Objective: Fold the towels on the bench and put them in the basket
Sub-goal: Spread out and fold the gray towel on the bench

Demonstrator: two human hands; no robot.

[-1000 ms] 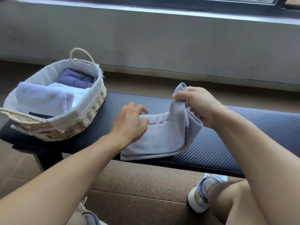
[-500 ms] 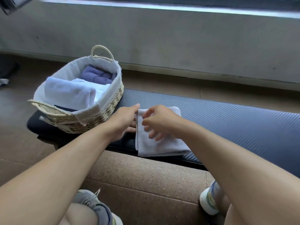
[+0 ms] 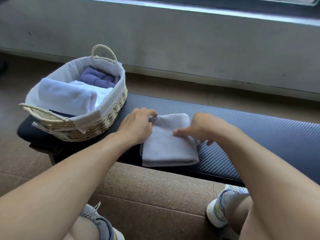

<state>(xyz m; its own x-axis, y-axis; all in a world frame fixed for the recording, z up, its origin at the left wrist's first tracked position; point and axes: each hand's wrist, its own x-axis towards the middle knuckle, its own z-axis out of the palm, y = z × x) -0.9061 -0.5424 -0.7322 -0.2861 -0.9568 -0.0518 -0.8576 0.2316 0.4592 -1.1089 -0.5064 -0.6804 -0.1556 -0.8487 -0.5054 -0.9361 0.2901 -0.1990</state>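
towel (image 3: 168, 146): pale grey, folded to a compact rectangle, lying flat on the bench near its front edge, just right of the basket. Fold edge faces front, loose layers at left and far side.
handling: judging by the drape, soft, light, limp; no stiffness. Layers will slide apart if lifted by one corner. Better to grip across the folded stack from both sides, or slide a palm under and clamp from the top.
left hand (image 3: 138, 125): on the towel's far-left corner, thumb and fingertips pinching the cloth edge.
right hand (image 3: 202, 129): over the towel's right side, fingers spread and loosely extended, tips touching the top layer; not grasping anything.
step: looks like final squaring-up of the fold; transfer not yet done.
bench (image 3: 251, 135): dark padded top with a weave pattern, runs off right.
basket (image 3: 110, 111): woven, cloth-lined, sits on the bench's left end; holds a white folded towel (image 3: 67, 96) and a purple one (image 3: 98, 77) behind it. Room left looks tight.
risk: towel could unfold mid-lift.
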